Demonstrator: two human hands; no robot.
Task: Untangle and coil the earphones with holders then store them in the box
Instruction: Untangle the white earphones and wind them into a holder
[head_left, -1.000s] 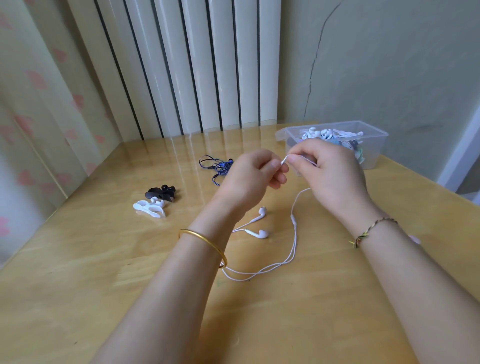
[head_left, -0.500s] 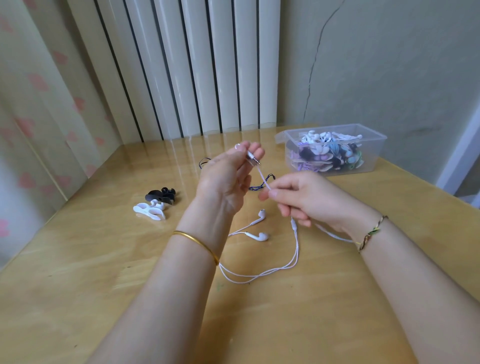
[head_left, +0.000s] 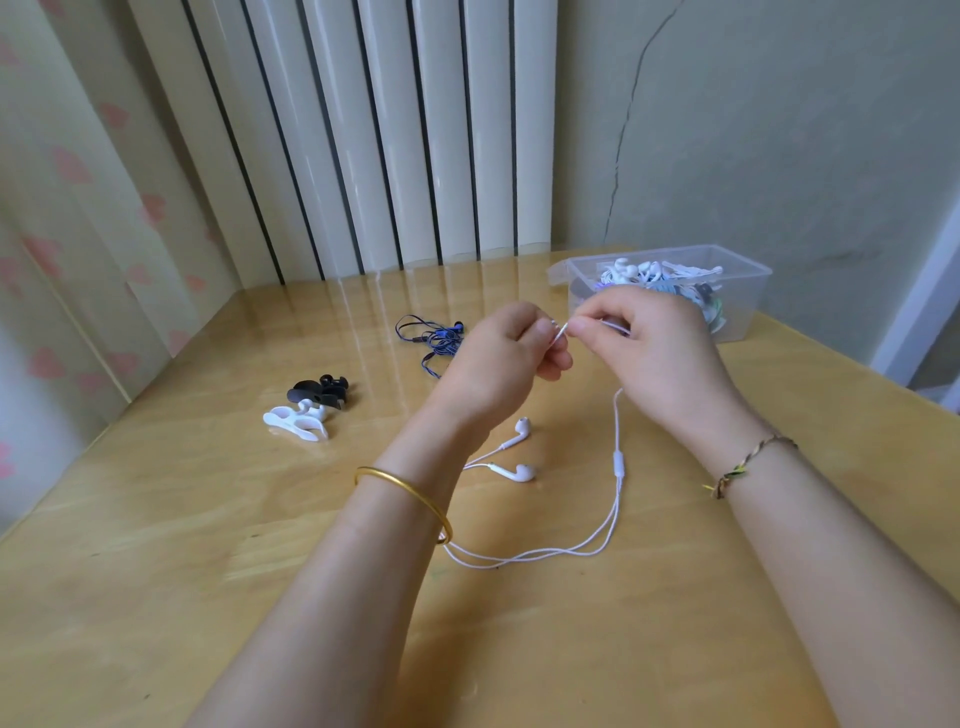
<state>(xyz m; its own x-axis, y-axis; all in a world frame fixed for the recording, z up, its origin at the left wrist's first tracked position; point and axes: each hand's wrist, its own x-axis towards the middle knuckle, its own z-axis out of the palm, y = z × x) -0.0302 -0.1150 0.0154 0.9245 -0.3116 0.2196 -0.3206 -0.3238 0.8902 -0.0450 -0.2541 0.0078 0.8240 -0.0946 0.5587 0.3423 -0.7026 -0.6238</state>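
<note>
White earphones (head_left: 616, 470) lie on the wooden table, their two earbuds (head_left: 521, 451) side by side and the cable looping under my left forearm. My left hand (head_left: 501, 364) and my right hand (head_left: 647, 348) are raised above the table, both pinching the plug end of the white cable between fingertips that almost touch. A tangled blue earphone (head_left: 434, 340) lies behind my left hand. A white holder (head_left: 296, 418) and a black holder (head_left: 319, 392) rest at the left. The clear plastic box (head_left: 743, 306) at the back right holds several coiled earphones.
The table (head_left: 156, 571) sits in a corner, with a white ribbed panel behind it, a curtain with pink hearts on the left and a cracked green wall on the right. The table's right edge runs close behind the box.
My right hand rose from low over the table back up to my left hand, drawing the cable with it. Both hands now meet again at the plug end.
</note>
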